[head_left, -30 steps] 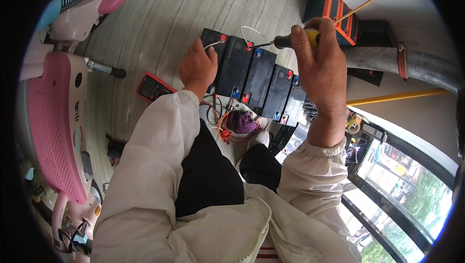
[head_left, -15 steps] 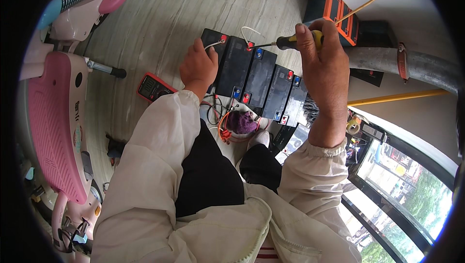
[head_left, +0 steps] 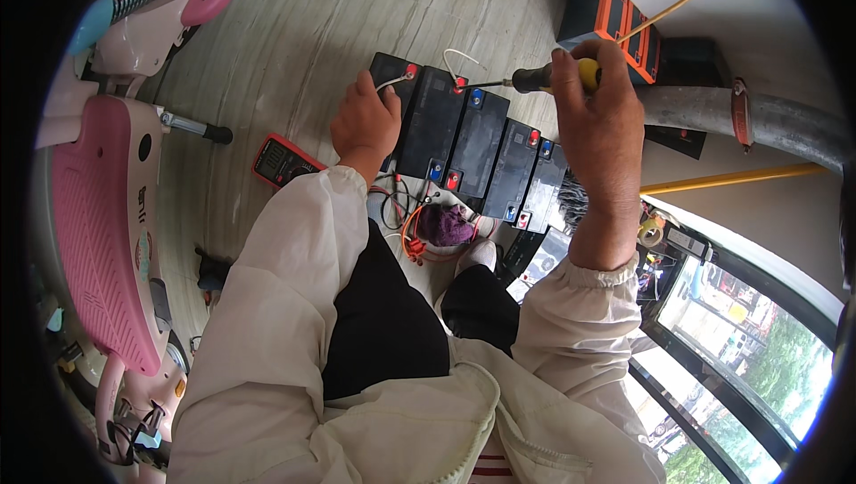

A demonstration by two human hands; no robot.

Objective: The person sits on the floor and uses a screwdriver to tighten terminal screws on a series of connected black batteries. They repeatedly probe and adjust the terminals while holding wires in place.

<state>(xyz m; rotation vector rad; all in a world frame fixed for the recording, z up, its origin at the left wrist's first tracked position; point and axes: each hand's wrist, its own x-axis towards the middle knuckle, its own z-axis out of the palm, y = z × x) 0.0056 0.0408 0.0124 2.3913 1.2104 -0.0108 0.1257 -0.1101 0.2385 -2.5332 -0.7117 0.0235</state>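
Jacket (head_left: 383,435): cream, wrinkled, at six o'clock
Sleeves (head_left: 267,279): long, loose, at eight and four o'clock
Right cuff (head_left: 602,278): elastic-gathered
Zip (head_left: 542,459): pale, five o'clock
Trousers (head_left: 383,332): black
Shoe (head_left: 478,257): whitish, four o'clock

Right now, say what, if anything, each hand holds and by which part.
The right hand grips a screwdriver by its handle. Whether the left hand, at the leftmost battery, holds anything cannot be told.

A screwdriver (head_left: 532,80) (yellow-black) points at a black battery's (head_left: 431,127) red terminal (head_left: 460,82).
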